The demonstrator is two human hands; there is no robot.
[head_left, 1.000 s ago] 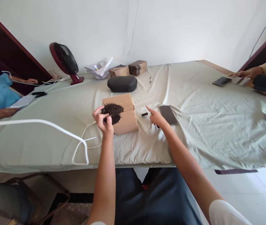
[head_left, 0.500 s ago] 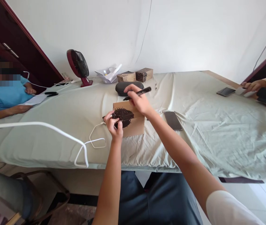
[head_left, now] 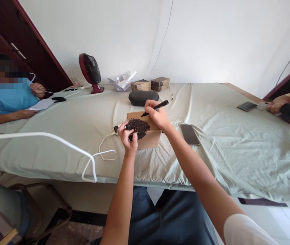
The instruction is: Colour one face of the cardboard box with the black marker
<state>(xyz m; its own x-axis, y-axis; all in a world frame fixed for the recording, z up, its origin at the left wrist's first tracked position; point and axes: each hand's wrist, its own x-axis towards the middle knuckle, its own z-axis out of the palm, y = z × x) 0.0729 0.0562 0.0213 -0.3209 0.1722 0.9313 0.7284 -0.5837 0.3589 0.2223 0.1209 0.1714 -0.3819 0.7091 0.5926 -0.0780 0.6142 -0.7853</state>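
A brown cardboard box (head_left: 151,140) sits on the cloth before me, bearing a black drawn patch (head_left: 139,128) with short spiky strokes around it. My left hand (head_left: 128,140) grips the box's left side, its fingers and thumb bent over the black patch. In my right hand (head_left: 158,116) a black marker (head_left: 162,104) is pinched, tip pointing down and left at the upper part of the box. Whether the tip touches the cardboard I cannot tell.
Behind the box lie a black case (head_left: 143,98) and two patterned boxes (head_left: 160,84). A phone (head_left: 189,134) is to the right. A white cable (head_left: 58,139) crosses at left, and a red fan (head_left: 91,73) stands farther back. People sit at both sides.
My right hand has brought the marker's tip down from above the box's far edge onto or just over its upper part. The left hand keeps its grip. The view has shifted slightly.
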